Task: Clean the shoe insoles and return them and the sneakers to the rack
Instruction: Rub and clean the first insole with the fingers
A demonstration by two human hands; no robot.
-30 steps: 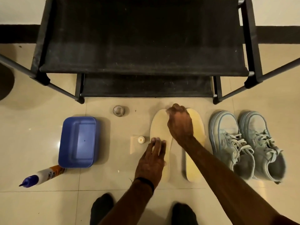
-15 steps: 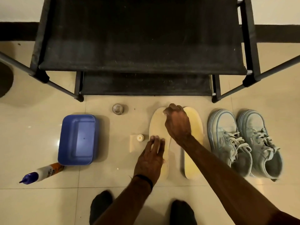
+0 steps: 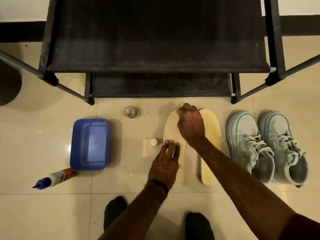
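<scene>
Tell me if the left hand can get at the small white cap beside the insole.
Probably yes: the left hand rests flat on the left insole, fingertips just beside the cap, with only bare floor between.

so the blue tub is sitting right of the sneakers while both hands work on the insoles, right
Not quite. The head view shows the blue tub left of the insoles, on the far side from the sneakers, which stand at the right. The rest holds: the left hand presses one insole and the right hand works near its toe end.

Tiled floor point(image 3: 52, 213) carries insoles point(image 3: 210, 129), sneakers point(image 3: 266, 146), blue tub point(image 3: 89, 144), bottle point(image 3: 55, 178).
</scene>
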